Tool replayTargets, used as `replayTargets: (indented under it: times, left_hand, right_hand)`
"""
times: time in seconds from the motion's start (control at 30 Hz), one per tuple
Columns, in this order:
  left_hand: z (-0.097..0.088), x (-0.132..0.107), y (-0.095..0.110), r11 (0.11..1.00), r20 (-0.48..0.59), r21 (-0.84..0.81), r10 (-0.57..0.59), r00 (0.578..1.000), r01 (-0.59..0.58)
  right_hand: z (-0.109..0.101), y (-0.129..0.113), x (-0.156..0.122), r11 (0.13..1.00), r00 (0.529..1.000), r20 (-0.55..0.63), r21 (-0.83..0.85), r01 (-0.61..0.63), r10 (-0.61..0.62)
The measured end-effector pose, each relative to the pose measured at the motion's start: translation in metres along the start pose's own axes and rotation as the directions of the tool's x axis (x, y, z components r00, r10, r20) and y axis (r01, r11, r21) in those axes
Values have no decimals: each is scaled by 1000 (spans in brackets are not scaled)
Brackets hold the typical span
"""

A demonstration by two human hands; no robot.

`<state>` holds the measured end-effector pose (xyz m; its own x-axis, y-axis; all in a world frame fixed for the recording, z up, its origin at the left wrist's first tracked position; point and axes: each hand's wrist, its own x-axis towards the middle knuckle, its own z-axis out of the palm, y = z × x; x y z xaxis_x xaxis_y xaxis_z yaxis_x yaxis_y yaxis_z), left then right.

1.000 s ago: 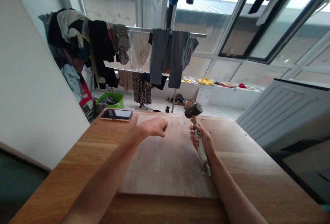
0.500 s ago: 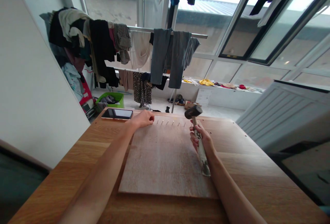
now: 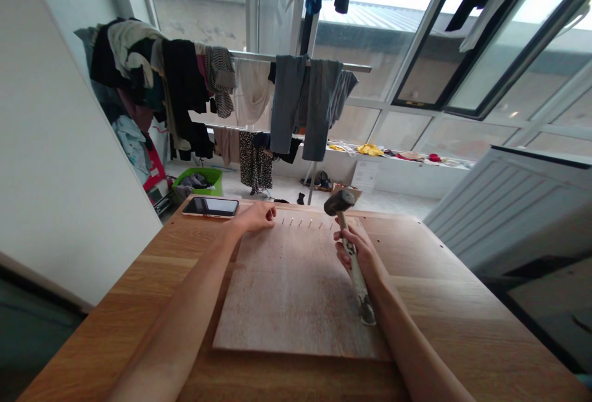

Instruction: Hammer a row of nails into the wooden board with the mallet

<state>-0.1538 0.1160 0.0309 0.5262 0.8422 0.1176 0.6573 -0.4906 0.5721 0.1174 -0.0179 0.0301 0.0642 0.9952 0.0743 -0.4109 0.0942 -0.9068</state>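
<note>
A thin plywood board [image 3: 291, 291] lies flat on a wooden table [image 3: 152, 266]. Along its far edge stands a row of several small nails [image 3: 305, 224]. My left hand [image 3: 257, 217] rests at the board's far left corner with its fingers pinched together near the leftmost nail; what it pinches is too small to name. My right hand [image 3: 359, 256] is wrapped round the pale handle of a hammer [image 3: 346, 237]. The hammer's dark head is raised just above the right end of the nail row.
A black phone [image 3: 210, 206] lies at the table's far left corner. Beyond the table stand a rack hung with clothes [image 3: 287, 97], a green basket [image 3: 202, 177] on the floor and big windows. A white wall is at left, a white slatted panel [image 3: 513, 205] at right.
My left hand moved from the middle of the nail row to the board's far left corner. The hammer head tipped slightly left and lower, toward the nails.
</note>
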Motion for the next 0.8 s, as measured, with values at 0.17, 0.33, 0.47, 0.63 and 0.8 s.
replayTargets:
  times: [0.17,0.33,0.47,0.63,0.8]
  left_hand:
    - [-3,-4,-7,996,-9,-93,5,1000,-5]
    - [-1,-5,-12,968,-9,-249,19,1000,-20]
    - [1,-6,-13,943,-14,-329,36,999,-39]
    - [-2,-8,-11,951,-23,-303,59,998,-63]
    - [-2,-7,-12,958,-30,-283,39,999,-46]
  right_hand:
    - [29,11,0,999,995,88,-20,-41,43]
    - [64,26,7,996,980,177,-45,-79,85]
    - [80,40,13,996,970,230,-61,-65,77]
    - [82,52,13,994,969,237,-95,-49,71]
    - [83,52,9,994,970,231,-88,-61,80]
